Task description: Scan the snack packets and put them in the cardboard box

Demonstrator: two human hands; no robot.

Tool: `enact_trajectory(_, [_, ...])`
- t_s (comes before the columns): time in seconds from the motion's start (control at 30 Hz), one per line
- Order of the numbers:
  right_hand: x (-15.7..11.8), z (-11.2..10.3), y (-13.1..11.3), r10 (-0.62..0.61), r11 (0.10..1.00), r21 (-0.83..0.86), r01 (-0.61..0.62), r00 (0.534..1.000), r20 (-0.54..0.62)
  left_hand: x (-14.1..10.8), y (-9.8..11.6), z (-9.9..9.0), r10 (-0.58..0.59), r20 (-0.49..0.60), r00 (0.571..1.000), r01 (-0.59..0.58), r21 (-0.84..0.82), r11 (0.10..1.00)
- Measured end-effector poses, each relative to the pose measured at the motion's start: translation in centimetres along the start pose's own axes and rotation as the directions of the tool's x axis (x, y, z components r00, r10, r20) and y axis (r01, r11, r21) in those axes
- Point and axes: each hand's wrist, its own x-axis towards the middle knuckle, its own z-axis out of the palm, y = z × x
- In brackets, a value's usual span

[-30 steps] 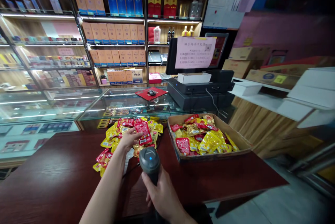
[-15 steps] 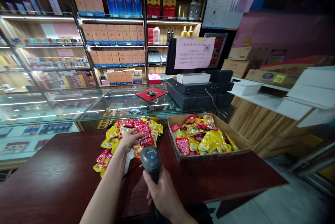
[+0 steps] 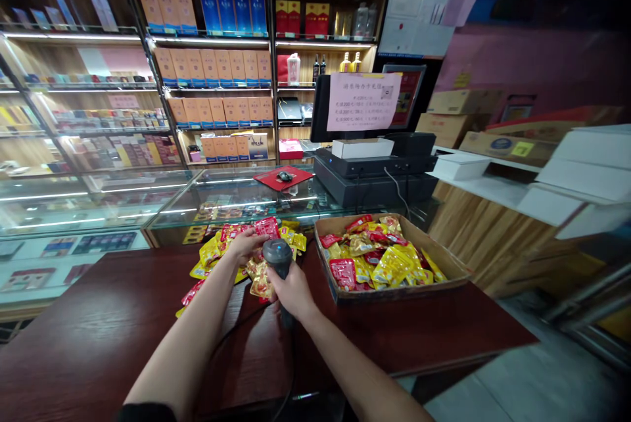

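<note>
My right hand (image 3: 294, 290) is wrapped round the grip of a dark handheld barcode scanner (image 3: 277, 252), whose head shows a small blue light. My left hand (image 3: 245, 244) pinches a red snack packet (image 3: 267, 227) just beyond the scanner head, which covers part of it. Beneath and around my left hand lies a loose pile of red and yellow snack packets (image 3: 210, 251). A gold packet (image 3: 261, 281) rests between my two hands. Right of the scanner, an open cardboard box (image 3: 399, 296) holds many similar packets.
A dark red-brown table (image 3: 98, 317) carries all this. Behind it stand a glass display counter (image 3: 172, 202), a mouse on a red mat (image 3: 263, 179) and a monitor (image 3: 323, 106) with a paper sign. The scanner's cable (image 3: 236, 327) runs across the table. Boxed goods fill the back shelves.
My right hand has carried the scanner forward and up, close to the red packet. My left hand has shifted slightly away from me with the packet, uncovering the gold one.
</note>
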Motion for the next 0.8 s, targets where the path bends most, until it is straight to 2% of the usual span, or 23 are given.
enact_trajectory(0.13, [1.3, 1.1, 0.8, -0.023, 0.998, 0.056, 0.024, 1.0, -0.019, 1.7, 1.3, -0.9, -0.019, 0.037, 0.999, 0.02, -0.018, 1.0])
enact_trajectory(0.3, [1.4, 2.2, 2.2, 0.02, 0.998, 0.055, -0.017, 0.998, -0.054, 2.9, 1.1, -2.0, -0.014, 0.092, 0.996, 0.015, -0.014, 1.0])
enact_trajectory(0.5, [0.7, 2.4, 2.4, 0.056, 0.998, 0.03, -0.054, 0.997, -0.053, 2.3, 0.4, -1.9, -0.072, 0.094, 0.993, 0.075, -0.036, 0.997])
enact_trajectory(0.8, [-0.1, 2.8, 3.8, 0.105, 0.994, 0.033, -0.104, 0.994, -0.038, 2.0, -0.9, -2.2, -0.101, 0.092, 0.991, 0.105, -0.039, 0.994])
